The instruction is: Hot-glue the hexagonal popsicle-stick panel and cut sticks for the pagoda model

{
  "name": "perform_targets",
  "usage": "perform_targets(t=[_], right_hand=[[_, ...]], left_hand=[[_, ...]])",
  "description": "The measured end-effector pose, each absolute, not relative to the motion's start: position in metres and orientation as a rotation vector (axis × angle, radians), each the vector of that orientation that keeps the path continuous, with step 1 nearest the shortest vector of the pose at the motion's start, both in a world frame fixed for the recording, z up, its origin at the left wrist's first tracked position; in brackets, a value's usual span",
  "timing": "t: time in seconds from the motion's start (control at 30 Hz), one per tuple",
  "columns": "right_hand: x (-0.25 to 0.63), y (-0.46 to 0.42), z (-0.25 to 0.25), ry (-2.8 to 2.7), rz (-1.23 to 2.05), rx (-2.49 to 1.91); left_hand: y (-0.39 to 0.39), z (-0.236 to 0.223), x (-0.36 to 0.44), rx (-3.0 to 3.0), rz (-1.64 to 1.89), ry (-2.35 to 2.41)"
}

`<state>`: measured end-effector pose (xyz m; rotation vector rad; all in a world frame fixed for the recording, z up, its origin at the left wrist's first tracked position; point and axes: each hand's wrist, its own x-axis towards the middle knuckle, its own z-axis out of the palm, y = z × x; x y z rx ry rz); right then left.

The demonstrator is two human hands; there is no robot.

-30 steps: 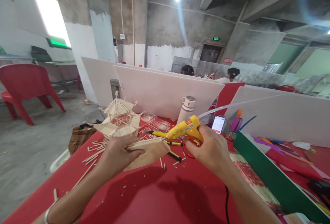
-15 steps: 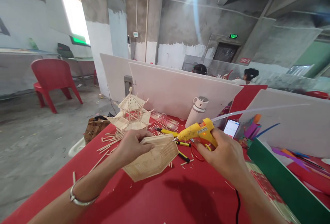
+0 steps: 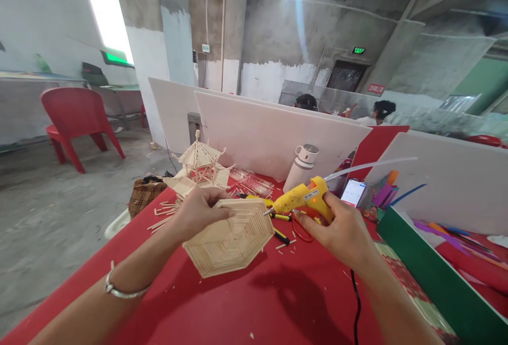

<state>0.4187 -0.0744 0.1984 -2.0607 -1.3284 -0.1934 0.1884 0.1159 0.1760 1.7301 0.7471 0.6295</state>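
Pinched at its upper left edge, a many-sided panel of thin wooden sticks [image 3: 234,236] is held above the red table by my left hand [image 3: 204,207]. My right hand [image 3: 337,228] is wrapped round a yellow hot glue gun [image 3: 301,198], with a clear glue stick [image 3: 369,165] poking out of its back. The gun's metal nozzle is at the panel's upper right edge; whether it touches I cannot tell. Behind my left hand stands a pagoda model [image 3: 200,168] built of the same sticks.
Loose sticks [image 3: 164,218] and yellow-black cutters [image 3: 281,235] lie on the red table [image 3: 222,313]. Farther back stand a white bottle [image 3: 302,168] and a lit phone [image 3: 353,192]. A green-sided box [image 3: 432,271] is at the right, white partitions [image 3: 273,128] behind. Two people sit beyond them.
The panel has tilted so that more of its ringed stick face shows. The glue gun has shifted slightly left with my right hand, its nozzle still by the panel's edge.
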Motion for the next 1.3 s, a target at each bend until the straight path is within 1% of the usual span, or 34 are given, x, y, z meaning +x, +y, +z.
perform_targets(t=[0.2,0.33,0.43,0.6,0.7,0.87,1.03,1.2,1.3], right_hand=[[0.434,-0.096,0.185,-1.224,-0.075,-2.162],[0.437,-0.118,0.165,-1.142,-0.033,-2.251],[0.436,-0.135,0.143,-1.132,0.013,-2.270],[0.425,-0.154,0.106,-1.118,0.201,-2.241],[0.419,-0.158,0.091,-1.079,0.274,-2.254],[0.410,-0.158,0.079,-0.979,0.416,-2.236],[0.400,-0.144,0.069,-0.918,0.357,-2.218],[0.387,-0.127,0.063,-0.888,0.432,-2.043],[0.382,-0.118,0.062,-0.910,0.383,-2.041]], left_hand=[[0.135,0.155,0.173,1.129,0.595,0.766],[0.136,0.132,0.168,0.932,0.548,0.782],[0.135,0.112,0.167,0.873,0.508,0.797],[0.137,0.082,0.169,0.810,0.435,0.797],[0.137,0.068,0.170,0.787,0.450,0.821],[0.138,0.053,0.165,0.737,0.431,0.827],[0.142,0.046,0.159,0.726,0.417,0.819],[0.139,0.042,0.156,0.707,0.414,0.825],[0.137,0.043,0.156,0.681,0.391,0.804]])
